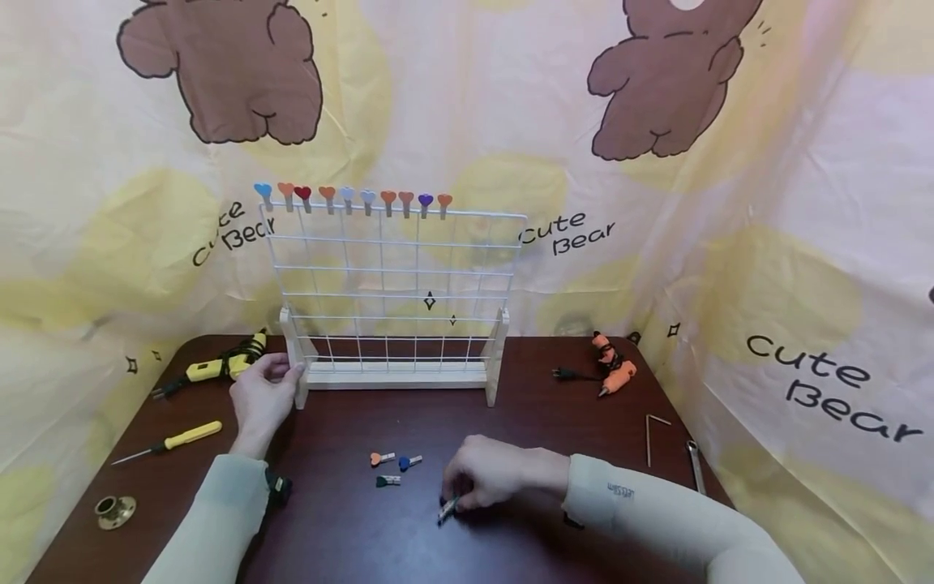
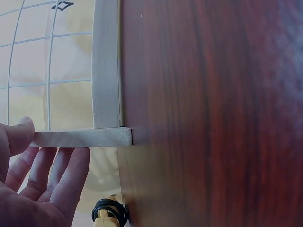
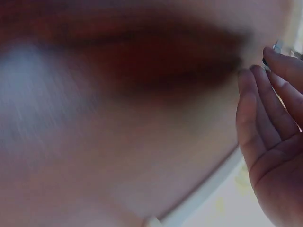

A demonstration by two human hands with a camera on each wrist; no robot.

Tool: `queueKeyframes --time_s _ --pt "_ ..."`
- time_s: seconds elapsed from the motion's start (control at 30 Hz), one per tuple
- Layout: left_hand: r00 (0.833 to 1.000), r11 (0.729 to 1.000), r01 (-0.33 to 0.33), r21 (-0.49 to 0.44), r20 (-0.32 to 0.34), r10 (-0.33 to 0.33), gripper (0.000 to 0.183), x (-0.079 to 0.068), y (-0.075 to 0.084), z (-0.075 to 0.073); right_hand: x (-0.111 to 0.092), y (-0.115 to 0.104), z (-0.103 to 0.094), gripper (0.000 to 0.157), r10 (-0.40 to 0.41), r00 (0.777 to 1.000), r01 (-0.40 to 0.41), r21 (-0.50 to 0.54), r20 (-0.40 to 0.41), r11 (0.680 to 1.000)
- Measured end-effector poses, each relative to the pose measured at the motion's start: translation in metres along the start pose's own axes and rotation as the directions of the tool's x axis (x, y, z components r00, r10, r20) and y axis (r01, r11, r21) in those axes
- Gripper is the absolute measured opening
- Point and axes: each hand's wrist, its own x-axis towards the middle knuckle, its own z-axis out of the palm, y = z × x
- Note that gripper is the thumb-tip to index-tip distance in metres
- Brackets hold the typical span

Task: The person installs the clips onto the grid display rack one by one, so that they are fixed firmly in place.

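Note:
A white wire grid rack (image 1: 394, 268) stands upright in a wooden stand (image 1: 397, 380). My left hand (image 1: 264, 393) holds the stand's left foot; in the left wrist view the thumb lies on one side of the wooden upright (image 2: 80, 138) and the fingers on the other. My right hand (image 1: 481, 474) pinches a small clothespin (image 1: 447, 511) just over the table, its colour mostly hidden by the fingers. Left of it lie an orange heart clothespin (image 1: 381, 459), a blue one (image 1: 410, 462) and a dark green one (image 1: 388, 481). Several heart clothespins (image 1: 368, 199) sit along the grid's top wire.
On the left are a yellow glue gun (image 1: 219, 367), a yellow-handled screwdriver (image 1: 175, 438) and a brass flange (image 1: 114, 513). To the right lie an orange glue gun (image 1: 616, 375), a hex key (image 1: 649, 442) and a wrench (image 1: 696, 464). A printed curtain surrounds the dark table (image 1: 350, 535).

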Motion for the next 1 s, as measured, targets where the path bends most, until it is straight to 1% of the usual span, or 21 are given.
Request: queueKeyframes --time_s 0.07,0.13,0.2,0.27,0.37,0.4,0.47,0.53,0.6,0.63,0.7,0.73,0.77,0.8,0.83,0.9,1.0 --pt "1.000 1.000 -0.003 -0.001 -0.006 0.003 0.031 -0.001 0.000 0.000 -0.002 0.001 -0.017 0.013 0.019 0.998 -0.016 0.047 -0.058 0.999" --pt "1.000 1.000 -0.005 -0.005 -0.011 0.005 0.030 -0.002 0.001 -0.001 -0.003 0.002 -0.042 0.014 0.025 0.991 -0.013 0.087 -0.131 0.996" --pt "1.000 1.000 -0.003 -0.004 -0.012 0.003 0.030 -0.002 0.002 -0.001 -0.004 0.003 -0.073 0.015 0.009 0.976 0.010 0.089 -0.216 0.996" --pt "1.000 1.000 0.002 -0.004 -0.005 -0.002 0.030 -0.002 0.002 -0.001 -0.006 0.003 -0.108 0.016 -0.006 0.951 0.030 0.073 -0.310 0.997" --pt "1.000 1.000 0.011 0.000 0.009 -0.011 0.031 -0.001 0.001 0.000 -0.010 0.002 -0.163 0.018 -0.017 0.891 0.029 0.019 -0.453 0.999" --pt "1.000 1.000 0.011 0.000 0.009 -0.011 0.031 -0.001 0.001 0.000 -0.011 0.001 -0.182 0.019 -0.012 0.865 0.019 0.008 -0.501 1.000" --pt "1.000 1.000 0.010 0.000 0.006 -0.010 0.031 -0.001 0.001 0.001 -0.012 -0.002 -0.218 0.019 0.026 0.809 -0.015 0.024 -0.587 1.000" --pt "1.000 1.000 0.007 -0.001 0.002 -0.007 0.031 -0.001 0.001 0.002 -0.011 -0.007 -0.251 0.019 0.090 0.753 -0.075 0.050 -0.652 0.996" --pt "1.000 1.000 0.004 -0.001 -0.003 -0.004 0.031 -0.001 0.000 0.002 -0.008 -0.010 -0.279 0.018 0.157 0.694 -0.141 0.081 -0.703 0.987" --pt "1.000 1.000 0.002 -0.004 -0.003 -0.002 0.031 -0.001 0.000 0.003 -0.007 -0.011 -0.290 0.017 0.185 0.670 -0.167 0.097 -0.719 0.981" --pt "1.000 1.000 0.008 -0.002 0.002 -0.008 0.032 -0.001 0.000 0.003 -0.004 -0.012 -0.309 0.016 0.220 0.633 -0.221 0.099 -0.742 0.970" --pt "1.000 1.000 0.011 -0.002 0.004 -0.011 0.032 -0.001 0.000 0.003 -0.001 -0.012 -0.317 0.015 0.223 0.621 -0.241 0.088 -0.752 0.967" --pt "1.000 1.000 0.014 -0.002 0.008 -0.014 0.033 -0.001 -0.001 0.003 0.001 -0.012 -0.323 0.014 0.219 0.616 -0.259 0.068 -0.757 0.964" --pt "1.000 1.000 0.016 -0.003 0.010 -0.016 0.033 0.000 -0.001 0.003 0.004 -0.012 -0.328 0.013 0.212 0.616 -0.274 0.047 -0.759 0.961" --pt "1.000 1.000 0.020 -0.002 0.014 -0.020 0.033 0.000 -0.001 0.003 0.006 -0.012 -0.332 0.012 0.211 0.621 -0.290 0.029 -0.755 0.957" --pt "1.000 1.000 0.023 0.001 0.018 -0.023 0.032 0.000 -0.001 0.003 0.012 -0.011 -0.338 0.012 0.217 0.638 -0.307 0.014 -0.739 0.952" --pt "1.000 1.000 0.020 0.002 0.013 -0.020 0.032 0.001 -0.001 0.002 0.020 -0.010 -0.341 0.011 0.242 0.656 -0.325 0.022 -0.715 0.945"
